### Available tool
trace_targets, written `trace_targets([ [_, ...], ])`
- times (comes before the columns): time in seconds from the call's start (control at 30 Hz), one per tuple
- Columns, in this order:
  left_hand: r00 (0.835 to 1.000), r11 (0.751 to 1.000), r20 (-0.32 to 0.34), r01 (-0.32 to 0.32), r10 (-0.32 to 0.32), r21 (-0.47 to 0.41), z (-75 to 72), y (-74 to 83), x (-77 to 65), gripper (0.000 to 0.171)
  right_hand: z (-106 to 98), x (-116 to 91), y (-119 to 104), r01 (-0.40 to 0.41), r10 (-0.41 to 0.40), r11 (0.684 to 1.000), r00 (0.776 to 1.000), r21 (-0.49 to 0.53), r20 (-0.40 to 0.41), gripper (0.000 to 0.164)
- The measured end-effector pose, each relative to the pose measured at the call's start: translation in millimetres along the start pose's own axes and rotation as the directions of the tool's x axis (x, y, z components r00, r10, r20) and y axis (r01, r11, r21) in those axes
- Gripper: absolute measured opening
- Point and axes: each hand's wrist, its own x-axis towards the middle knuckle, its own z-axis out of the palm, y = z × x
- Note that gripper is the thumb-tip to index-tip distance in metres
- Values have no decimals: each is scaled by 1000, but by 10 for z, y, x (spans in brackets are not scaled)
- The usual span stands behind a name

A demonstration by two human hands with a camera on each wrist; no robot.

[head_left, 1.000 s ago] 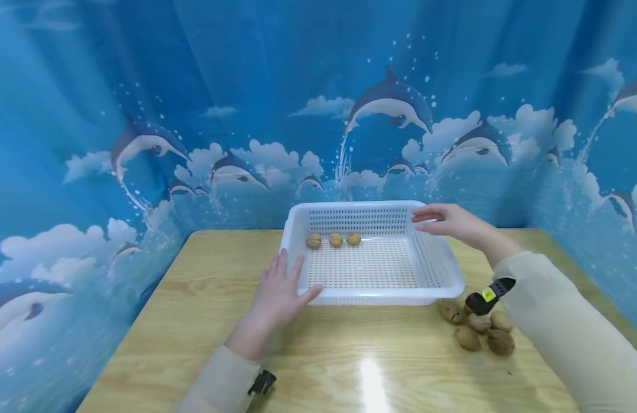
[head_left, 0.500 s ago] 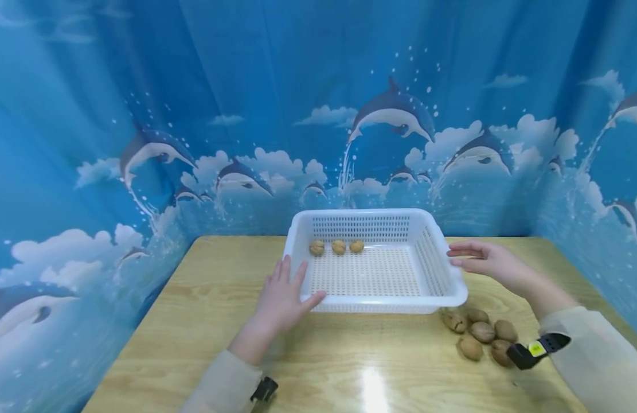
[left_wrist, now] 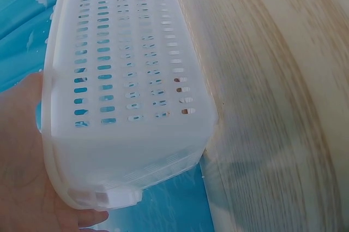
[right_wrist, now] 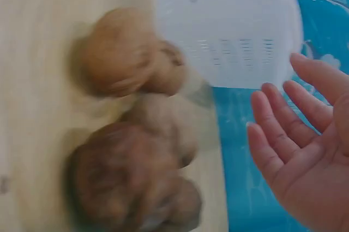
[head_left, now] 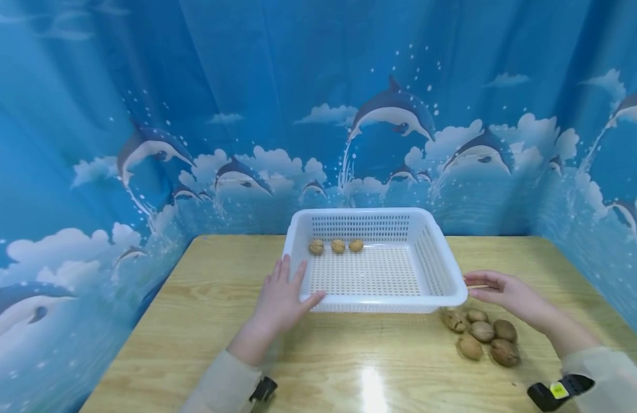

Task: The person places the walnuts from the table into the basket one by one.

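Note:
A white perforated plastic basket (head_left: 380, 300) stands at the middle back of the table, with three walnuts (head_left: 338, 246) in a row near its far left corner. My left hand (head_left: 281, 298) rests on the basket's front left corner, fingers spread along the rim; the left wrist view shows it at the rim beside the basket wall (left_wrist: 125, 150). Just off the front right corner hovers my right hand (head_left: 504, 293), fingers relaxed and holding nothing. Several more walnuts (head_left: 481, 331) lie in a cluster on the table below it, blurred in the right wrist view (right_wrist: 122, 52).
The wooden table (head_left: 339, 355) reaches back to a blue curtain (head_left: 277, 115) printed with dolphins, which also hangs at both sides. Black cameras are strapped at the left wrist (head_left: 264, 390) and the right wrist (head_left: 550, 394).
My right hand has moved from over the basket's far right corner, out past its right side and toward the front, above the walnut cluster. The left hand stays on the rim.

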Motion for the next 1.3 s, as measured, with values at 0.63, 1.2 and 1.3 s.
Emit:
trace_targets([
  [0.63, 1000, 1000, -2, 2, -2, -2, -5, -1, -21, 85, 431, 7, 168, 212, -202, 914, 977, -344, 67, 48],
  [1.2, 1000, 1000, -8, -1, 0, -11, 5, -10, -20, 85, 281, -108, 48, 25, -38, 970, 998, -244, -50, 43],
  [1.3, 1000, 1000, -7, 2, -2, -16, 6, -11, -19, 85, 203, -141, 44, 21, -44, 969, 995, -247, -86, 44],
])
